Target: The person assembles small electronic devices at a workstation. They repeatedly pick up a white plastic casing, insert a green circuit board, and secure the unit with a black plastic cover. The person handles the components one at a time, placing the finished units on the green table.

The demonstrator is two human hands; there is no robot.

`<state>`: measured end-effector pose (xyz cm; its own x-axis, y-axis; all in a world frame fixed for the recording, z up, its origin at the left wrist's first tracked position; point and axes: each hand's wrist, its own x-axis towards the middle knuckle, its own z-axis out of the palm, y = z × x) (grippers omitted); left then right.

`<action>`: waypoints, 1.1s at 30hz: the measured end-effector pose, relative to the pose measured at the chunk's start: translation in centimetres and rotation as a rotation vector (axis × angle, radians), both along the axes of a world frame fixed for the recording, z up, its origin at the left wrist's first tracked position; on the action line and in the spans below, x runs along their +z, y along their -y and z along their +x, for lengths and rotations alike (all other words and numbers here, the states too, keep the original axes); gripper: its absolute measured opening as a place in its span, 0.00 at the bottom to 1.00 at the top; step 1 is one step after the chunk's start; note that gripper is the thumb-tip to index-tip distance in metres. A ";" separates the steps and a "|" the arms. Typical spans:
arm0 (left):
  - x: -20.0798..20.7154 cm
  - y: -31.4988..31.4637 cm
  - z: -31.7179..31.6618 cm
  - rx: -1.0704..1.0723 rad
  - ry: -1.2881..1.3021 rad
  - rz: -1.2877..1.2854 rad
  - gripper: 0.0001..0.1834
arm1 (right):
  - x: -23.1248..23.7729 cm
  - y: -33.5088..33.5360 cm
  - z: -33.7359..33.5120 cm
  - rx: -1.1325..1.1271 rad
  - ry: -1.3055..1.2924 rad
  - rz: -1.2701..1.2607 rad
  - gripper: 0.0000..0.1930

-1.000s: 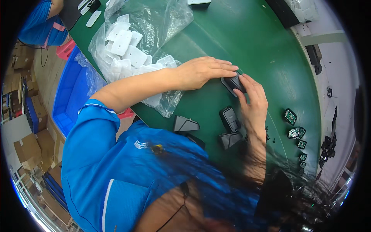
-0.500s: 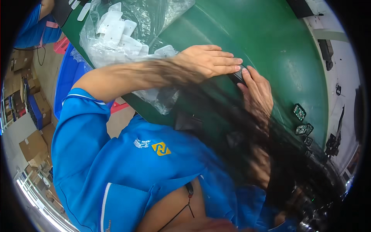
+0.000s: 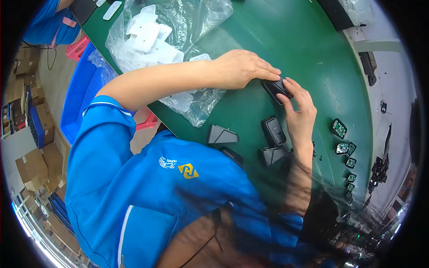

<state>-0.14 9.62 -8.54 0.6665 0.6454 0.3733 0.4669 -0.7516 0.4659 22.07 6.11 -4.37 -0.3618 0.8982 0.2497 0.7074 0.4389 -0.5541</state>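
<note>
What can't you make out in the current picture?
Head view: part of the dark casing, hidden by the left hand and right hand.
Head view: most of another person, cut off by the upper-left rim.
Head view: fine details of the circuit boards, too small.

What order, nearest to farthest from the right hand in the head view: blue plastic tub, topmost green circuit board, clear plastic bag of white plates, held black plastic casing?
1. Black casing: touching the right hand.
2. Green circuit board: to its right.
3. Clear bag: to its left.
4. Blue tub: farther left, beyond the table edge.
</note>
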 end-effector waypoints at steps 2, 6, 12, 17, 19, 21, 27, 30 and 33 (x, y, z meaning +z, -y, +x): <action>-0.1 0.0 0.1 -0.009 0.005 0.002 0.26 | -0.1 0.0 0.0 0.006 0.024 0.053 0.17; -0.5 0.1 -0.2 -0.029 -0.061 0.085 0.26 | -0.8 0.2 0.1 0.038 0.082 0.102 0.16; -1.1 0.4 -0.6 -0.036 -0.130 0.195 0.25 | -2.2 0.8 -0.2 0.065 0.202 0.275 0.18; -0.9 0.4 -0.7 -0.061 -0.131 0.225 0.25 | -1.8 0.6 0.5 0.116 0.266 0.265 0.20; -1.0 0.7 -0.6 -0.039 -0.135 0.238 0.26 | -2.0 0.5 0.3 0.106 0.275 0.221 0.20; -1.0 1.1 -0.6 -0.031 -0.152 0.260 0.25 | -1.2 1.1 -0.3 0.094 0.313 0.221 0.20; -0.9 0.9 0.8 -0.038 -0.083 0.245 0.27 | -0.1 0.0 0.5 0.086 0.070 -0.014 0.18; -0.3 -0.6 2.7 -0.038 -0.023 0.207 0.21 | 2.2 -2.2 1.3 -0.019 -0.121 -0.485 0.17; 0.7 -2.9 4.3 -0.010 0.045 0.043 0.17 | 1.3 -4.0 3.7 -0.092 -0.357 -0.701 0.16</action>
<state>4.12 12.49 -7.85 0.6549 0.6214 0.4302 0.4384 -0.7760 0.4534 25.76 10.14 -3.04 -0.2828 0.9115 -0.2986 0.4508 -0.1484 -0.8802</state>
